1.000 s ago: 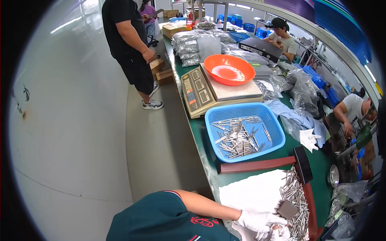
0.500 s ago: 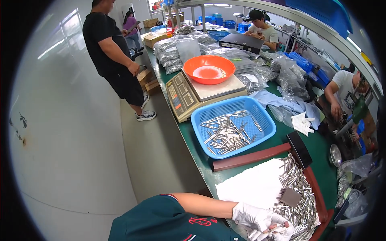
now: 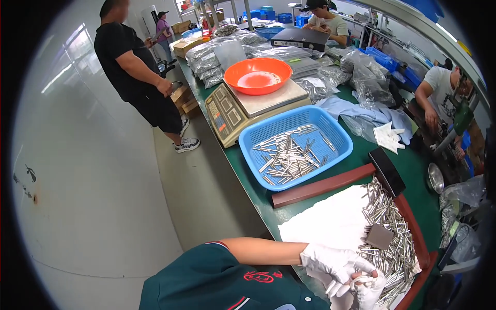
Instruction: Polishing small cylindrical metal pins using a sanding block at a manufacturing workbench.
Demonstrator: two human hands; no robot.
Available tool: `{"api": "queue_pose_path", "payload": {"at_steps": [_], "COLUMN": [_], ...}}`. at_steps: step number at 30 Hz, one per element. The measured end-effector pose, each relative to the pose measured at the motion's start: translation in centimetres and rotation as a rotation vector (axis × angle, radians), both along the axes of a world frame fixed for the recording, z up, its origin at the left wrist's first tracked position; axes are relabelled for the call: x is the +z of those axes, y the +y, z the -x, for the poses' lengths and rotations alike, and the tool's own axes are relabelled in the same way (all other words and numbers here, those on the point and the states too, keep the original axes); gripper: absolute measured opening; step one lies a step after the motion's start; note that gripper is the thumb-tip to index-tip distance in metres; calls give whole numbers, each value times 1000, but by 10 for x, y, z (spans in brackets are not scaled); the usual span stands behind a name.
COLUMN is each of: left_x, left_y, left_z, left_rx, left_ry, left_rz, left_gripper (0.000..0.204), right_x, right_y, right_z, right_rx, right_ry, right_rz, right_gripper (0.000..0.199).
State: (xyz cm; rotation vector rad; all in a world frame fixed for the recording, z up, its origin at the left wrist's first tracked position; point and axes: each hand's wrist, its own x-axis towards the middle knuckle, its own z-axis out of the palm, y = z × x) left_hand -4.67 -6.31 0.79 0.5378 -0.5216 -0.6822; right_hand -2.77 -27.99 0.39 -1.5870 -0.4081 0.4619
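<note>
Compared with 0.5 s ago, the view has swung so that the worktop (image 3: 413,165) fills more of the frame and the blue basket (image 3: 297,147) sits nearer the middle; the scale (image 3: 258,106) and its orange bowl (image 3: 258,76) have slid downward in the picture, and the standing person in black (image 3: 137,67) now looms larger at upper left. The white cloth (image 3: 330,225) lies inside the brown frame (image 3: 330,184) as before, with the heap of metal pins (image 3: 387,227) along its right side and a small grey pad (image 3: 380,236) resting on them. Both gloved hands have stayed at the bottom edge, pressed close together: the left hand (image 3: 330,262) is curled with its fingers bent toward the right hand (image 3: 369,289), which pinches a few pins; whether the left grips any, I cannot tell. The pin heap lies just above and to the right of the 2 hands, touching the right one.
</note>
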Motion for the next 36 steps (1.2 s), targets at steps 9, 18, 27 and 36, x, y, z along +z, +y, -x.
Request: {"api": "queue_pose_path", "payload": {"at_steps": [9, 18, 27, 36], "left_x": [-24, -14, 67, 39], "left_y": [-9, 18, 110, 213], "left_z": [5, 1, 14, -9], "left_rx": [-203, -128, 1115, 1051], "left_ry": [321, 263, -424, -487], "left_rz": [227, 272, -1244, -2350], "left_gripper": [70, 75, 59, 58], "right_x": [32, 26, 11, 9], "right_y": [13, 42, 54, 55], "right_z": [4, 2, 3, -2], "right_rx": [54, -156, -227, -191], "right_ry": [298, -328, -371, -542], "right_rz": [100, 237, 79, 253], "right_gripper": [28, 15, 21, 12]}}
